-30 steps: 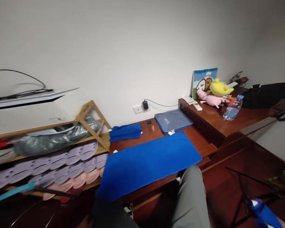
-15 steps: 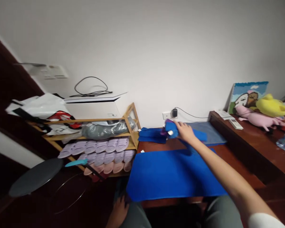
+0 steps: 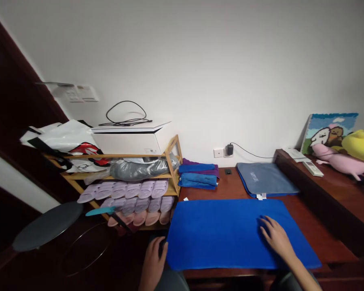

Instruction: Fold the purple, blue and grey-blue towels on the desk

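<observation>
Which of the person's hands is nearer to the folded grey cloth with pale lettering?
Right. The right hand is over the flat blue cloth, in front of the folded grey cloth; the left hand is farther off, by the blue cloth's left edge.

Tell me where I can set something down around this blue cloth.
One patch lies between the folded stack and the grey cloth, behind the blue cloth, with a small black fitting at its back. Another strip runs right of the blue cloth, along the raised top. The raised top is more crowded, with plush toys, a remote and a picture.
</observation>
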The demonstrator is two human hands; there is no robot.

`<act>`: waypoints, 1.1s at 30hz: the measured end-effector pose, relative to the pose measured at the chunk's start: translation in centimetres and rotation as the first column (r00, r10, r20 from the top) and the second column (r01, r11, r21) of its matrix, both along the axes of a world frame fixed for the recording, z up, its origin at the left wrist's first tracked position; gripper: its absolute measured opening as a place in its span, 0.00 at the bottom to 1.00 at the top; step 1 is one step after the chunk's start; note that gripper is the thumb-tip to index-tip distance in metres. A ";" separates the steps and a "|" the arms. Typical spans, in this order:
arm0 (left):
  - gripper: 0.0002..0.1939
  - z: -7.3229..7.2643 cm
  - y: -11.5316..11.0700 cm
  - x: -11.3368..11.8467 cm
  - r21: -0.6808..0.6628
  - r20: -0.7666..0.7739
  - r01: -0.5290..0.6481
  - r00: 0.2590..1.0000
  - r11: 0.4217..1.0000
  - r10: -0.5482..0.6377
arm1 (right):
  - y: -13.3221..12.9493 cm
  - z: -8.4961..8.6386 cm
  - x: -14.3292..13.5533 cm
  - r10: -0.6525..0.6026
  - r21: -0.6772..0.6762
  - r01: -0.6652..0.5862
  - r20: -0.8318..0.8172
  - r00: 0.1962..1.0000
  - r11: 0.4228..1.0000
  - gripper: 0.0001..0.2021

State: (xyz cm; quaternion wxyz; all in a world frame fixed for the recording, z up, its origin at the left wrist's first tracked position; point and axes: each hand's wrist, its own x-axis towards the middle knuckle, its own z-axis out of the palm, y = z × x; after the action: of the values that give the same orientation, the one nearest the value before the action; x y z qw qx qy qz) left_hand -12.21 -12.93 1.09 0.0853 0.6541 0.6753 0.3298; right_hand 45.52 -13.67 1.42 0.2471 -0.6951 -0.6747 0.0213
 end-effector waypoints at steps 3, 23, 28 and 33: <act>0.25 0.8 0.4 3.4 0.039 -0.252 0.282 0.931 0.959 -0.263 | -2.8 -3.6 5.6 -0.185 -0.089 0.191 0.071 0.980 0.978 0.34; 0.44 0.0 -1.8 0.6 -0.235 0.458 -0.046 0.876 0.971 0.152 | 0.6 -0.9 -7.2 0.078 -0.186 -0.109 -0.164 0.983 0.976 0.30; 0.40 1.5 -0.4 1.7 -0.162 0.554 -0.067 0.820 0.985 0.146 | 0.7 -1.2 -6.4 0.091 -0.212 -0.123 -0.156 0.984 0.969 0.30; 0.39 0.9 -1.1 1.0 -0.297 0.453 -0.024 0.876 0.954 0.163 | 0.3 -1.5 -6.3 0.090 -0.159 -0.120 -0.182 0.979 0.980 0.29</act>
State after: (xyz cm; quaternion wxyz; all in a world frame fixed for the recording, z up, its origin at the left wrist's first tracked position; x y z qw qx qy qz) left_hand -11.21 -14.04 1.96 0.3237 0.5011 0.7052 0.3832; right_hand 39.18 -13.33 -0.05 0.2436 -0.6724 -0.6821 0.1521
